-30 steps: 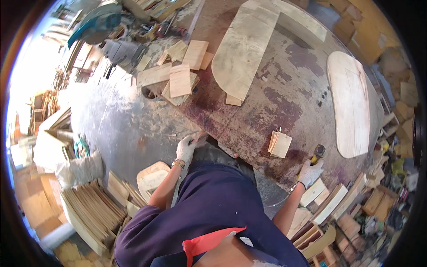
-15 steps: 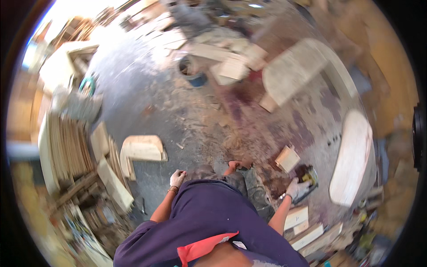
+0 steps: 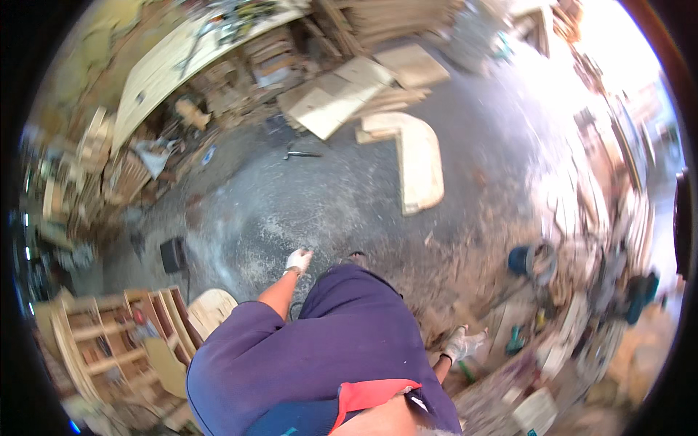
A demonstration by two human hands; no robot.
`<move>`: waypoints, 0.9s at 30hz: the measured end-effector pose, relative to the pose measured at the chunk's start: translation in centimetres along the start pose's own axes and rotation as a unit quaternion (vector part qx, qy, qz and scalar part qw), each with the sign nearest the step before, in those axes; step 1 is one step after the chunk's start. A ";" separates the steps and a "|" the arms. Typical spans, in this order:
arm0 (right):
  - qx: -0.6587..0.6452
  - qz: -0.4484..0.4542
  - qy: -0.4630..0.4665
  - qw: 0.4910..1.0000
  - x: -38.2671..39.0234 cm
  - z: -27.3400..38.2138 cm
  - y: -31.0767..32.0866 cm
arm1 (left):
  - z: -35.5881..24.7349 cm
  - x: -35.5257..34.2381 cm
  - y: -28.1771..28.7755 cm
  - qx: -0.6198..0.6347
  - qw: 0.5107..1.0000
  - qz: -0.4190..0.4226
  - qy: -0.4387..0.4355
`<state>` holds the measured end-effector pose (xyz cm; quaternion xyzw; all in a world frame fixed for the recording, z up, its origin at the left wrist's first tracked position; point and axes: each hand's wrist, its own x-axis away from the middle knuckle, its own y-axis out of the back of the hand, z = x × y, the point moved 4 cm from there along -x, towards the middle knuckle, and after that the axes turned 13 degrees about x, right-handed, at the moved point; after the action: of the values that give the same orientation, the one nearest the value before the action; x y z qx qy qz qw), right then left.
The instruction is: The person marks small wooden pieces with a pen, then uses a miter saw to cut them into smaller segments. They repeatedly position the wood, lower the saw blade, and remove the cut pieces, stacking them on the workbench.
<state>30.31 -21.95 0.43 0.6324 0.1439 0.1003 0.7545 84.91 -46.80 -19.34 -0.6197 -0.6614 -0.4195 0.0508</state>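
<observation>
My left hand (image 3: 299,260), in a whitish glove, hangs over the grey floor to the left of my body. Its fingers look loosely curled, with nothing visible in them. My right hand (image 3: 465,344), also gloved, is low on the right with its fingers spread and nothing in its grasp. Close to it are a green handle-like piece (image 3: 466,371) and a teal bottle-shaped thing (image 3: 515,340). Ahead lies an L-shaped wooden panel (image 3: 420,167) with a rounded corner. A long-handled tool, perhaps a hammer (image 3: 302,154), rests on the floor to its left.
Flat boards (image 3: 331,105) are piled beyond the tool. A long pale worktop (image 3: 156,80) carries tools at the far left. A compartmented wooden frame (image 3: 107,336) stands lower left, near a black box (image 3: 173,255). To the right are a blue bucket (image 3: 519,259) and scattered wood pieces.
My view has swung left, so the L-shaped panel now appears ahead. My right hand has left the dark container it was touching, and its fingers are spread.
</observation>
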 end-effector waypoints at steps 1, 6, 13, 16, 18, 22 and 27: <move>-0.019 -0.004 0.077 0.997 -1.0 5.3 -0.8 | 2.1 -0.2 3.0 0.061 0.995 -0.061 0.049; -0.055 0.079 0.326 0.941 -4.4 24.4 -3.6 | 10.5 3.3 11.4 0.131 0.949 -0.252 0.134; 0.056 0.213 0.369 0.903 -3.1 37.4 -10.9 | 19.1 9.6 5.4 0.274 0.854 -0.274 0.346; 0.123 0.250 0.328 0.903 -1.4 37.4 -17.3 | 18.0 9.5 2.6 0.286 0.856 -0.279 0.328; 0.193 0.298 0.291 0.889 -0.8 36.5 -22.4 | 16.5 8.0 2.1 0.251 0.868 -0.208 0.375; 0.205 0.362 0.304 0.857 1.1 35.9 -29.6 | 11.8 0.5 4.5 0.197 0.912 -0.186 0.308; 0.215 0.405 0.309 0.833 2.1 47.7 -33.1 | 3.8 -11.4 12.5 0.262 0.884 -0.238 0.304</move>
<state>47.66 -71.39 -24.78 0.7164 0.1184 0.5539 0.4074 99.95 -54.83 -22.33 -0.2496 -0.8269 -0.3981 0.3089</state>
